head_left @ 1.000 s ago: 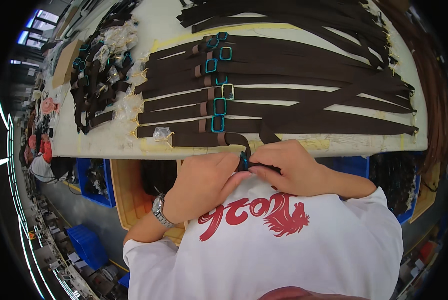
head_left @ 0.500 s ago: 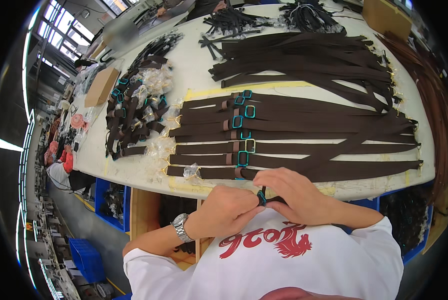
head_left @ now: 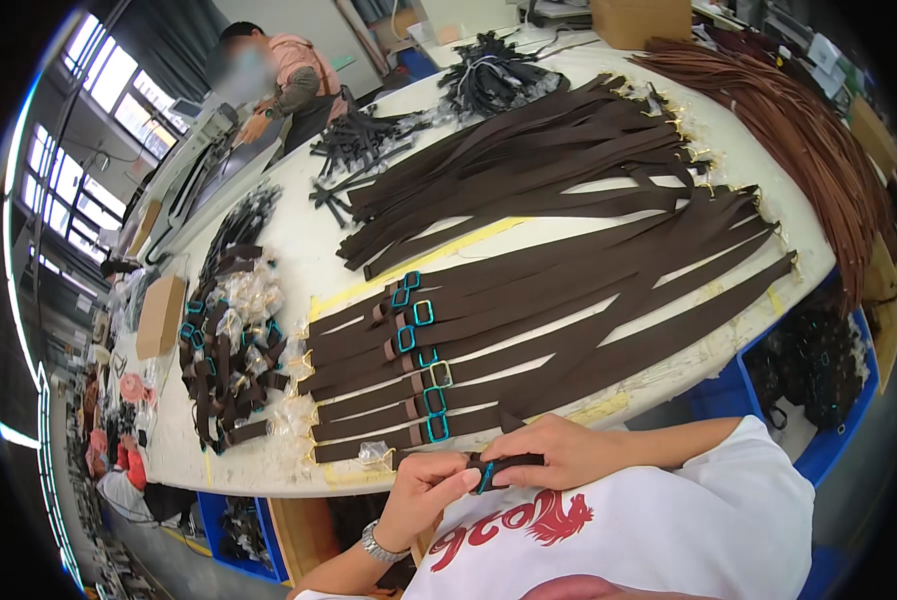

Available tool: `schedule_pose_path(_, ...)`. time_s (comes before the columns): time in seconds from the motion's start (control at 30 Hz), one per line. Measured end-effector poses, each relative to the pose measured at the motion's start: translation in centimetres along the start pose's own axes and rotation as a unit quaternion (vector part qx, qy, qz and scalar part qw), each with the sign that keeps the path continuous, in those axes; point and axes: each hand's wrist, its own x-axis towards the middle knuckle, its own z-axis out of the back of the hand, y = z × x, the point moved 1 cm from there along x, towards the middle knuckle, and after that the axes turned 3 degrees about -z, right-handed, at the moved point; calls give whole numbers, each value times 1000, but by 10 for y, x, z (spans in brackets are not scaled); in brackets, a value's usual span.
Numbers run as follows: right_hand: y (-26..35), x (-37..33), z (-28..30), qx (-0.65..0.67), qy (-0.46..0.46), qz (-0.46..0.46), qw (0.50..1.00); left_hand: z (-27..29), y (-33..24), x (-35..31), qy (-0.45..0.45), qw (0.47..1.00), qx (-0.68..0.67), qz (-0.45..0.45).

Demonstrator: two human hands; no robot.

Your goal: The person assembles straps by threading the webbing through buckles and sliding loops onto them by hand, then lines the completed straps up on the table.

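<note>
At the table's near edge, my left hand (head_left: pixel 431 492) pinches a dark brown webbing strap (head_left: pixel 513 463) by a blue-filmed slide buckle (head_left: pixel 485 476). My right hand (head_left: pixel 551 453) closes on the same strap just right of the buckle. The two hands nearly meet in front of my white shirt. Beyond them lies a row of brown straps (head_left: pixel 558 330), side by side, with blue and yellowish rectangular buckles (head_left: pixel 435 401) near their left part. A clear plastic-wrapped piece (head_left: pixel 374 454) rests at the left end of the nearest strap.
A tangle of buckled straps and plastic wraps (head_left: pixel 230 340) lies on the left. Behind the row is a pile of brown straps (head_left: pixel 528 150); reddish-brown strips (head_left: pixel 768 130) hang over the right edge. A blue crate (head_left: pixel 818 450) stands below. A person (head_left: pixel 303 85) works at the far left.
My view has turned, so the table looks tilted and a person appears at the far side. My hands still hold the strap; the buckle now shows more openly between my fingers.
</note>
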Motion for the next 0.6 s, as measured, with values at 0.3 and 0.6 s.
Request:
schedule_pose_path(0.3,11,17,26,-75,-26,55,995,12,-72,22,-166,817,411,-369)
schedule_pose_path(0.6,91,78,96,-435,-280,373,770,17,-149,79,-104,857,95,-496)
